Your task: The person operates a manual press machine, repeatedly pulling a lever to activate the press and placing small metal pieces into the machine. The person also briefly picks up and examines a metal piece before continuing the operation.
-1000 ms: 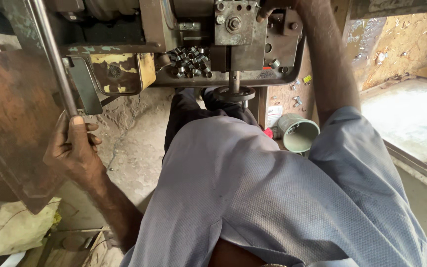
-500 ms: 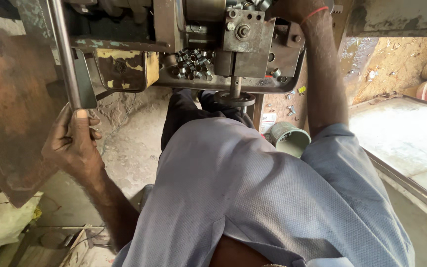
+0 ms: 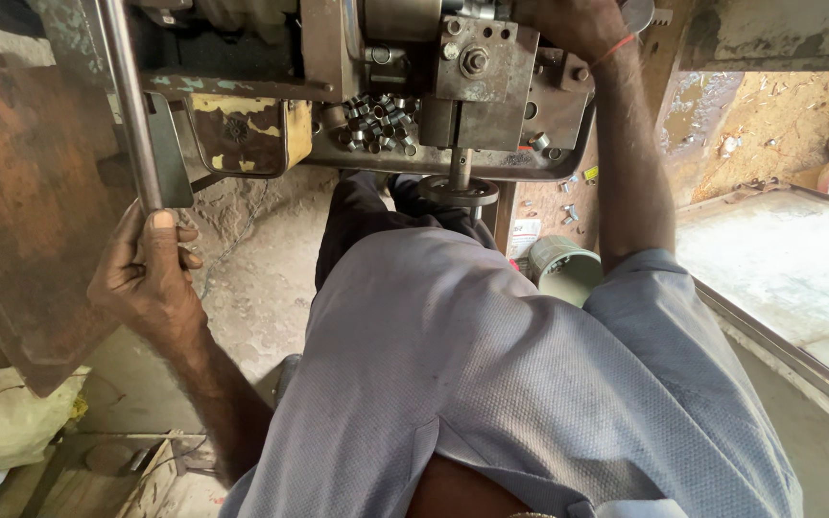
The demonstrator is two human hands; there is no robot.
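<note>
The person's left hand [image 3: 146, 273] is wrapped around the lower end of a long steel lever bar [image 3: 130, 105], fingers curled shut on it and thumb pressed up along the rod, just beside a rusty metal plate [image 3: 21, 211]. The right hand [image 3: 573, 24] reaches up to the top of the worn press machine [image 3: 486, 67], its fingers partly out of view, so I cannot tell their grip. A heap of small metal rings [image 3: 376, 125] lies on the machine bed, left of the vertical spindle [image 3: 460, 173].
</note>
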